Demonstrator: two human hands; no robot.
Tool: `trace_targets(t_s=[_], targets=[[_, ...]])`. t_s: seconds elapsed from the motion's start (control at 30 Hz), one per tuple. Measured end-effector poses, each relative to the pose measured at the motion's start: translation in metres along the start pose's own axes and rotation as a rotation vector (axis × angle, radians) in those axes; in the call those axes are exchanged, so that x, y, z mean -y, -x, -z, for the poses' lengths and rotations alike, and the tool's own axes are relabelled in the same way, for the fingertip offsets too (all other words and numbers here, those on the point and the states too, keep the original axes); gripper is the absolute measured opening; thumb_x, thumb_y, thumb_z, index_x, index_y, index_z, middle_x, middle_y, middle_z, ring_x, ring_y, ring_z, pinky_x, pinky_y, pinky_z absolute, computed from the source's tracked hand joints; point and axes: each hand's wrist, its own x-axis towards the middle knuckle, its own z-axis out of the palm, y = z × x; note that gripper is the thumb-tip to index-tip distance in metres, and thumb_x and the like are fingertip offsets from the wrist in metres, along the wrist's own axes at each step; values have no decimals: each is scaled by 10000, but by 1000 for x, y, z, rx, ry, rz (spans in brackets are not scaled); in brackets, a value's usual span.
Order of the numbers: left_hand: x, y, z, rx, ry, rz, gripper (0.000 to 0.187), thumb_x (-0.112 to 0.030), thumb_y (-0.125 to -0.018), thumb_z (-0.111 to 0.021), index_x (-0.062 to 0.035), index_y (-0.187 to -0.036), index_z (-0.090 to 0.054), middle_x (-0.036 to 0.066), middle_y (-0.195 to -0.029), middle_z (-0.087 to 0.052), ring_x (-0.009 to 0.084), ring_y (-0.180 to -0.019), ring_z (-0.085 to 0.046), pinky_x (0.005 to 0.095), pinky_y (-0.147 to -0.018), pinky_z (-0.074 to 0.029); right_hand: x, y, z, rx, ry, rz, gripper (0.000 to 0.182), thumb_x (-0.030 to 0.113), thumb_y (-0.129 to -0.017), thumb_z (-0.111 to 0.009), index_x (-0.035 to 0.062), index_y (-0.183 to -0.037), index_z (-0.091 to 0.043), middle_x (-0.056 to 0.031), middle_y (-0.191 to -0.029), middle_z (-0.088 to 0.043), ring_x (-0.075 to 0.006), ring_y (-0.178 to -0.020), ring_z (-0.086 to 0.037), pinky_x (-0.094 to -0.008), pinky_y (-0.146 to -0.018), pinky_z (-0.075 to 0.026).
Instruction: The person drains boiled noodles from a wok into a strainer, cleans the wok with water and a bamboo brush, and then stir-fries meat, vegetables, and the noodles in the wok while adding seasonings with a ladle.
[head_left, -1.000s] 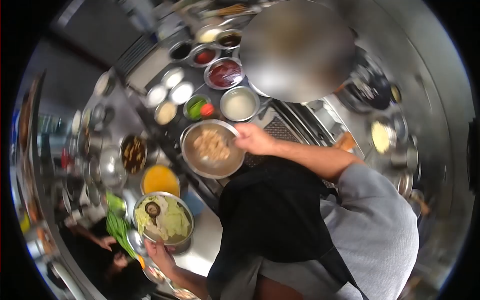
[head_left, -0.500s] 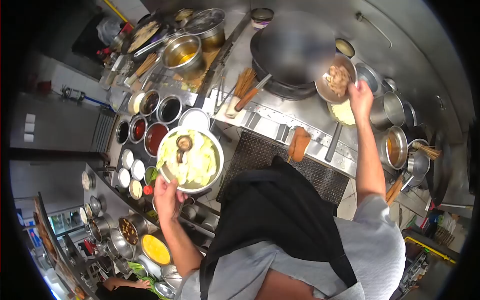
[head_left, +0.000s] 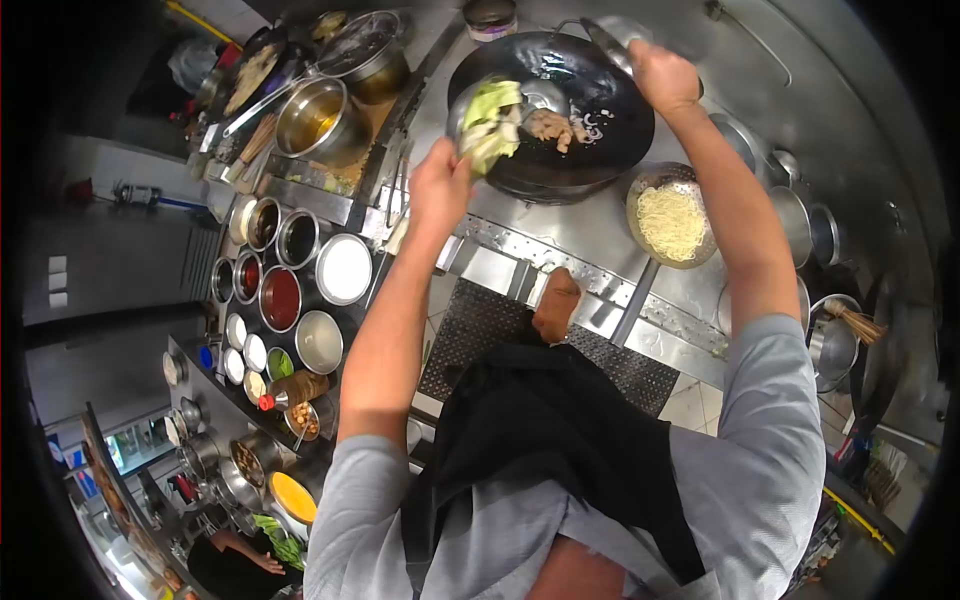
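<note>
My left hand [head_left: 440, 185] grips a metal bowl [head_left: 463, 108] tilted over the left side of a black wok [head_left: 628, 112]. Pale green cabbage pieces [head_left: 490, 128] are at its lip, blurred by motion. Over the wok's far right rim, my right hand [head_left: 664, 76] is closed on another metal bowl [head_left: 608, 45], seen nearly edge-on. Meat strips [head_left: 556, 128] and some white slices [head_left: 597, 126] lie in the wok. A strainer [head_left: 641, 190] holding pale noodles [head_left: 670, 222] rests on the counter below my right forearm, its handle toward me.
Containers of sauces and seasonings, including a red sauce [head_left: 281, 298] and a white one [head_left: 344, 268], stand at left. Behind them is a pot [head_left: 338, 142] with yellow liquid. An orange-brown cloth [head_left: 556, 305] hangs at the counter edge. Another person's hand [head_left: 268, 563] shows at lower left.
The meat strips went from my right bowl into the wok, and that bowl is now tipped. My left hand moved up and right, bringing the cabbage bowl over the wok.
</note>
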Motion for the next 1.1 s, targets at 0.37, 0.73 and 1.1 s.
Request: trace_targets(t_s=[0.37,0.73,1.1], targets=[[-7,-93,-76,-352,-490,-577,185,-137,-923,-699,-83,-845,-540,123,-803,-612,360,-682,-674,478,-570,-516,-39,95,81,-312,-186,-590,190,192,-817,-675,87,-743,-535,-126,-659,-619,-358,-566,-599,-462,-553,-487],[64,77,29,-135,861,331,224,-151,-1014,-624,12,-1035,-471,131,-856,-639,261,-678,-742,325,-566,-609,210,76,97,42,-1682,-975,173,114,-905,-654,112,-795,-521,17,-676,-573,-44,-486,-463,-221,-424,-366],[90,262,165,-590,642,415,202,-104,-995,-647,-43,-892,-484,25,-774,-556,155,-592,-673,292,-548,-566,327,20,131,47,-2117,-752,191,39,-945,-622,127,-864,-473,-17,-683,-587,-58,-430,-425,-218,-386,-329]])
